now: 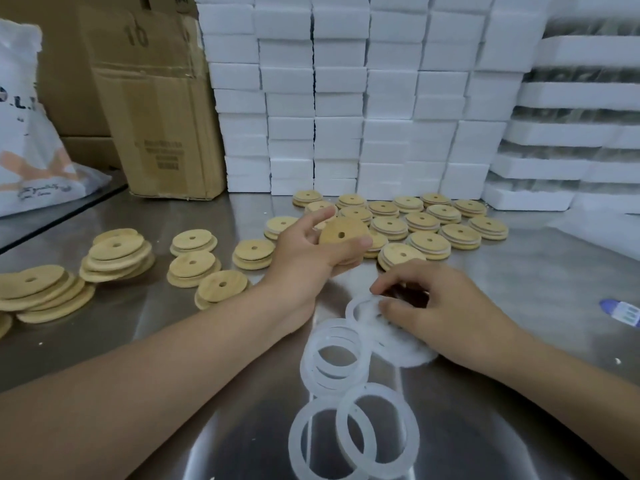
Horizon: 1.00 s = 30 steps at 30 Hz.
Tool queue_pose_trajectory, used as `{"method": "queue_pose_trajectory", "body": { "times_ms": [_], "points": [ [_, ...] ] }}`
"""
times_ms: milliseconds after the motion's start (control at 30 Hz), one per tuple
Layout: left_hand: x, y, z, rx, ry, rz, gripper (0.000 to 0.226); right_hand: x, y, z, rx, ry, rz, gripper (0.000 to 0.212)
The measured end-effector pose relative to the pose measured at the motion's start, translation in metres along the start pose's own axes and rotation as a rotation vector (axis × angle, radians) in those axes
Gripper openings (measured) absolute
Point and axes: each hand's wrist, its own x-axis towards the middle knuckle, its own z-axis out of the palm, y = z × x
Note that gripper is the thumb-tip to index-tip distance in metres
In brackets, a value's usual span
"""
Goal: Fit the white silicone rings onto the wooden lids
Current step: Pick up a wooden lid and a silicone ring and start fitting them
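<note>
Lids sit in two camps on the steel surface (519, 268). At the far middle and right, a tidy spread of finished lids (429, 244) shows white bands under the wood. To the left, loose piles of bare lids (117, 252) wait with no white on them that I can see. The hands are apart. The left hand (304, 249) is raised over the far middle, fingers and thumb curled round the edge of one lid (341, 233), and I cannot tell whether a ring is on it. The right hand (443, 313) is down nearer to us, fingertips bent onto a ring (353, 308) at the far end of the supply and seemingly pinching it up. More rings (308, 365) trail towards the near edge, overlapping each other. By my reckoning the job is somewhere past the middle: about two dozen are done, with a comparable number of bare ones left and the visible rings fewer than those.
</note>
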Motion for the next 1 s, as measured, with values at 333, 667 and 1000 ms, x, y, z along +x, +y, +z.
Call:
{"method": "queue_pose_trajectory", "body": {
  "times_ms": [333,667,1000],
  "points": [
    [-0.004,-0.001,-0.007,0.043,-0.21,0.028,0.029,0.0,-0.003,-0.001,0.222,-0.008,0.081,0.009],
    [0.0,0.002,-0.005,0.029,-0.232,-0.075,0.028,-0.007,-0.008,-0.006,0.403,0.165,-0.079,0.013],
    [-0.007,0.005,-0.005,0.186,-0.547,-0.057,0.033,-0.007,-0.006,-0.006,0.448,0.393,-0.133,0.013]
  ]
}}
